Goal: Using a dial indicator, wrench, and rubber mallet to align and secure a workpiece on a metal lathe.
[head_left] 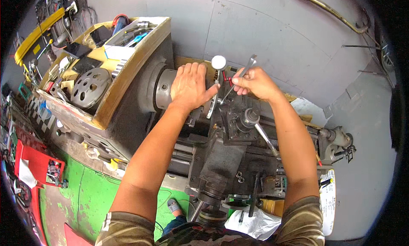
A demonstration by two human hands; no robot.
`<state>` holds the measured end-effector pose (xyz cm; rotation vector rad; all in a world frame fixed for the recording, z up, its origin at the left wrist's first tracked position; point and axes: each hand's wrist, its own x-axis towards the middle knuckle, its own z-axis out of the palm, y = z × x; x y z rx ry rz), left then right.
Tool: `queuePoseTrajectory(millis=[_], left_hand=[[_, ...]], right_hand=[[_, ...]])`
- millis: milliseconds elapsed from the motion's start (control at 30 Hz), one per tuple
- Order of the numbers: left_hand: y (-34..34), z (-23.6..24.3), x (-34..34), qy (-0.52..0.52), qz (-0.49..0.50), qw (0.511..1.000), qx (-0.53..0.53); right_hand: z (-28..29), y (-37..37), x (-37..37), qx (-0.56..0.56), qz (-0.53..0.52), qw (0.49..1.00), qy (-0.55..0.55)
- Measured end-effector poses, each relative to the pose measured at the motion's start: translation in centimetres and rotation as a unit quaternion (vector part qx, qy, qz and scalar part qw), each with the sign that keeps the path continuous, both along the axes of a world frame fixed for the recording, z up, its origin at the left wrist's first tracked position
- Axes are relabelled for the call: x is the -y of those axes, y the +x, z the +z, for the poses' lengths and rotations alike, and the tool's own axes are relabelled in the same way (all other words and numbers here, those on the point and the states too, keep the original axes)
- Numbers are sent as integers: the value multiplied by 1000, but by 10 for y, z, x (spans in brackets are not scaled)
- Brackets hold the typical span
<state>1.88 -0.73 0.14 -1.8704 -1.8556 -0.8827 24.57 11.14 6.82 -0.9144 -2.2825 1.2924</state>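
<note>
My left hand [189, 86] lies over the grey lathe chuck [163, 89], its fingers curled across the top and its thumb reaching toward a thin metal disc [211, 106] seen nearly edge-on. In my right hand [257, 83] is a slim metal bar [248, 67] with a flattened upper end, held at a slant. Its lower tip comes down beside the disc; I cannot tell whether they touch. Between the hands stands a round white-faced dial gauge [218, 62], with a small red clamp part [227, 80] just below it.
Just below my right hand sits the tool post [250, 117] with its long handle [266, 138]. A wooden-edged tray [106, 114] on the headstock holds a drilled round plate [90, 88] and a white box of tools [117, 52]. The tailstock [338, 137] is at the right.
</note>
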Motion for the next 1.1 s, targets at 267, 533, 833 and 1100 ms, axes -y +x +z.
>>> queuePoseTrajectory(millis=[267,533,833,1100], left_hand=[[2,2,5,-44,11,999,-15],[-10,-11,-5,17,8,998,-65],[11,-1,-6,-28,-21,998,-44],[-52,-33,-57,-14,5,994,-104]], right_hand=[[3,-3,44,41,-74,987,134],[69,119,141,77,-279,898,332],[-2,352,374,-20,-582,777,238],[-157,456,612,291,-718,609,167]])
